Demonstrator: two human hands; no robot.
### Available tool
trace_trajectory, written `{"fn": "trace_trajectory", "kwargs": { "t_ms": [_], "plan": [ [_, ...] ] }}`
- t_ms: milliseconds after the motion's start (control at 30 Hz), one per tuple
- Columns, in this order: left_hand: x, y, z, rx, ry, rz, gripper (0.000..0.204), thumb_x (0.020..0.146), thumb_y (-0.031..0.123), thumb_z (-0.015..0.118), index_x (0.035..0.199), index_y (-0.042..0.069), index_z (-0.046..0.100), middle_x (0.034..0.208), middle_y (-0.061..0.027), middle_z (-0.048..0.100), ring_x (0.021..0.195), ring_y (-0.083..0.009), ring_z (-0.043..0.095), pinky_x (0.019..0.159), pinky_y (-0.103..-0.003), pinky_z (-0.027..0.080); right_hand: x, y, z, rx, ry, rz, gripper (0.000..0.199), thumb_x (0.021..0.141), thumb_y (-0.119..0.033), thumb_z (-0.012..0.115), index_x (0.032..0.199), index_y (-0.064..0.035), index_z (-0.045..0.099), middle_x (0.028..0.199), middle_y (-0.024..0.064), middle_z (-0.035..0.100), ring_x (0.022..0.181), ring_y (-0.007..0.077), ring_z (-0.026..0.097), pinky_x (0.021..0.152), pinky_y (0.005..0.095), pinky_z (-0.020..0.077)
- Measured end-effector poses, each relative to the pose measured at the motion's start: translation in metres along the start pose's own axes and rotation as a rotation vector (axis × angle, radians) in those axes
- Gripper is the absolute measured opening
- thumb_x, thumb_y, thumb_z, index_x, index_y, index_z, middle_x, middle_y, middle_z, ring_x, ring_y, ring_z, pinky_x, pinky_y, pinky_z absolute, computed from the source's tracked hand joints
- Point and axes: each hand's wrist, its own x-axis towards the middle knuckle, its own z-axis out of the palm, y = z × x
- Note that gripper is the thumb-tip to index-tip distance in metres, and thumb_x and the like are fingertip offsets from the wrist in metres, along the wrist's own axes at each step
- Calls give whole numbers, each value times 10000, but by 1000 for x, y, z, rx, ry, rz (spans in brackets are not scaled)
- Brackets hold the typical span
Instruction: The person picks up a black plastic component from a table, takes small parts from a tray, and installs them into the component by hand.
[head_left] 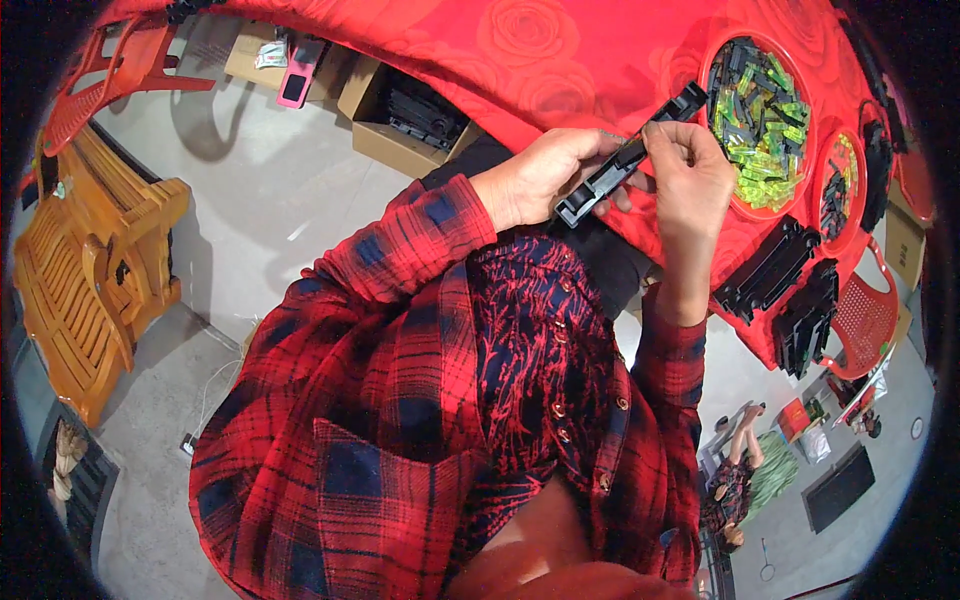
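A long black plastic bar-shaped part [622,166] slants across the middle, just off the near edge of the red-covered table [590,60]. My left hand [545,177] is wrapped round its lower end from the left. From the right, my right hand [686,165] pinches at the upper half of the bar, thumb and forefinger together; whether a small piece sits between those fingertips is hidden. Beside my right hand stands a round red tray [716,45] heaped with small black and yellow-green plastic pieces [765,120].
A smaller red tray [838,190] of little pieces stands further right. Black bar-shaped parts [770,265] lie stacked on the table's right corner. A cardboard box [390,150] of black parts is at the left, near a wooden chair [100,260]. Another person [735,490] is at lower right.
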Motion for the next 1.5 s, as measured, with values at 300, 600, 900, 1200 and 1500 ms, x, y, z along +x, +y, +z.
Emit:
{"fn": "trace_trajectory", "kwargs": {
  "t_ms": [300, 600, 900, 1200, 1500],
  "plan": [
    [1, -2, -2, -11, 1, -22, 336, 1005, 263, 413, 1114, 15, 612, 951, -113, 697, 768, -215, 683, 626, -306, 542, 1, 3, 6, -248, 82, -94, 129, 901, -98, 684, 881, 26, 660, 692, -16, 593, 591, 36, 490, 476, 221, 403],
    [-1, -2, -5, 15, 2, -39, 312, 1008, 254, 411, 1122, 30, 596, 946, -113, 696, 758, -221, 688, 613, -306, 544, -2, -1, 5, -511, 105, -186, 196, 874, -179, 709, 835, 10, 676, 612, 26, 601, 543, 78, 518, 502, 289, 437],
    [-8, -7, -3, 91, 14, 39, 272, 1010, 257, 471, 1108, 29, 582, 1010, -106, 693, 795, -198, 694, 624, -288, 537, -1, 8, 5, -621, 137, -221, 221, 872, -227, 662, 798, -19, 681, 615, 107, 643, 543, 264, 613, 690, 399, 407],
    [-13, -8, 4, 389, 78, 70, 186, 980, 198, 503, 1039, 32, 562, 889, -67, 649, 757, -150, 662, 652, -272, 532, -5, 12, 6, -556, 91, -70, 235, 880, -220, 654, 812, 3, 679, 663, 140, 673, 569, 266, 657, 630, 386, 475],
    [-13, -19, 1, 551, 168, 105, 209, 999, 150, 459, 1085, -22, 539, 943, -80, 637, 813, -183, 664, 693, -310, 557, -16, -2, 6, -490, 37, -70, 228, 886, -177, 657, 839, 44, 679, 644, 137, 669, 587, 213, 680, 588, 311, 506]
  ]
}}
